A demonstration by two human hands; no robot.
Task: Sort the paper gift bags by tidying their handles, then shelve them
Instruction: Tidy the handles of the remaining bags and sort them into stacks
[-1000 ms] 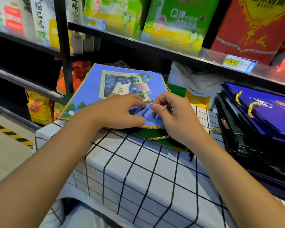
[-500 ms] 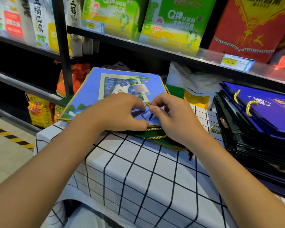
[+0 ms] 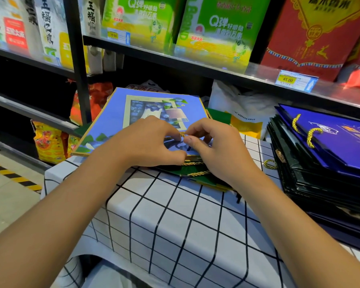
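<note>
Price tags (image 3: 287, 80): "45.00", perhaps "39.90"

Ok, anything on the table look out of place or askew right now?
One thing: a loose gold cord loop sticks out from the left side of the dark bag stack onto the tablecloth, untucked. The blue bag overhangs the table's far-left edge. Nothing looks damaged.
</note>
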